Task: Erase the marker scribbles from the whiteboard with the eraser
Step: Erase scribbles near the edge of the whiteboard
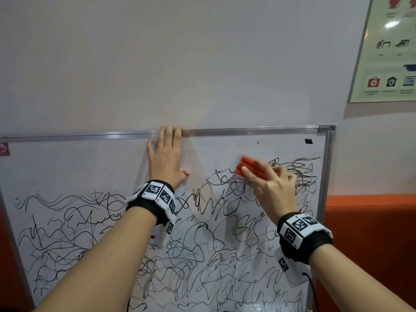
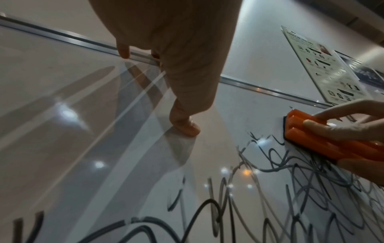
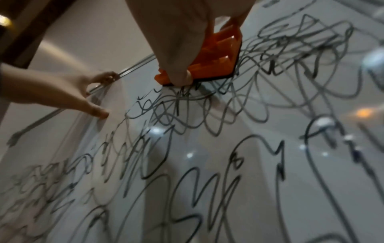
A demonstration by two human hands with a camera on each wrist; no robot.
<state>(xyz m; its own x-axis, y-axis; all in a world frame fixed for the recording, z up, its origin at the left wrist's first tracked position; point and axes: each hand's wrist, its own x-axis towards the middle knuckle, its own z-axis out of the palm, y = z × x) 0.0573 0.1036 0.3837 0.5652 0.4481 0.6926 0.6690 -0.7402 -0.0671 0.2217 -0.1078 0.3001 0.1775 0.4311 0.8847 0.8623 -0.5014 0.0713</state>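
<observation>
A wall-mounted whiteboard (image 1: 67,167) carries dense black marker scribbles (image 1: 180,255) over its lower part and upper right. My right hand (image 1: 273,188) grips an orange eraser (image 1: 247,166) and presses its dark felt side flat on the board at the upper-right scribble patch. The eraser (image 2: 324,139) shows at the right of the left wrist view, and the eraser (image 3: 214,62) sits under my fingers in the right wrist view. My left hand (image 1: 165,157) lies flat and open on the board, fingertips over the top frame (image 1: 247,131), thumb (image 2: 185,126) touching the surface.
A strip of board along the top, left of the eraser, is wiped white. A small black mark (image 1: 308,141) sits near the top-right corner. A poster (image 1: 387,48) hangs on the wall at upper right. An orange surface (image 1: 369,233) lies right of the board's frame.
</observation>
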